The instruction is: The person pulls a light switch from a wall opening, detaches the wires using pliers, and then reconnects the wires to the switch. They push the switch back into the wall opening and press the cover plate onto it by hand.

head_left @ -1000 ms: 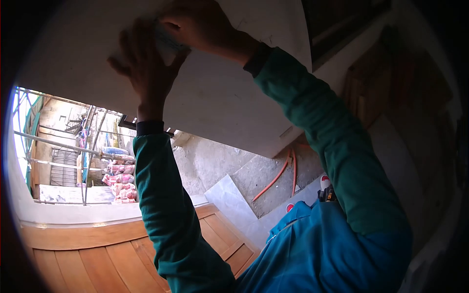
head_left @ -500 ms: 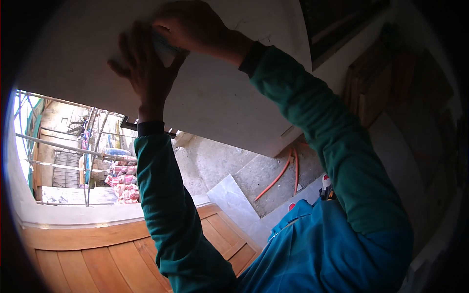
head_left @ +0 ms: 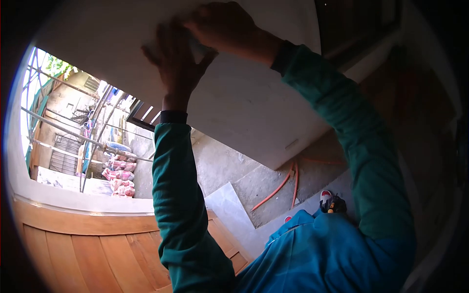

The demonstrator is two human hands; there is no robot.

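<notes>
My left hand (head_left: 180, 66) is raised with its fingers spread against a large pale flat panel (head_left: 254, 107) and its thumb stretched out to the right. Close beside it, my right hand (head_left: 225, 28) is closed, its curled fingers meeting the left hand's fingertips at the panel. Between the two hands lies a small patch too dark and blurred to name. Whatever the right fingers grip is hidden. Both arms wear green sleeves with dark cuffs.
A wooden panelled door (head_left: 93, 254) is at lower left. An opening shows scaffold poles (head_left: 63, 129) and stacked sacks (head_left: 119, 171) outside. Orange tubing (head_left: 273, 190) and a grey tile (head_left: 229, 205) lie on the floor, near a dark tool (head_left: 334, 204).
Both hands appear further right in view, still together against the panel. The view has shifted, so more of the dark tool on the floor shows.
</notes>
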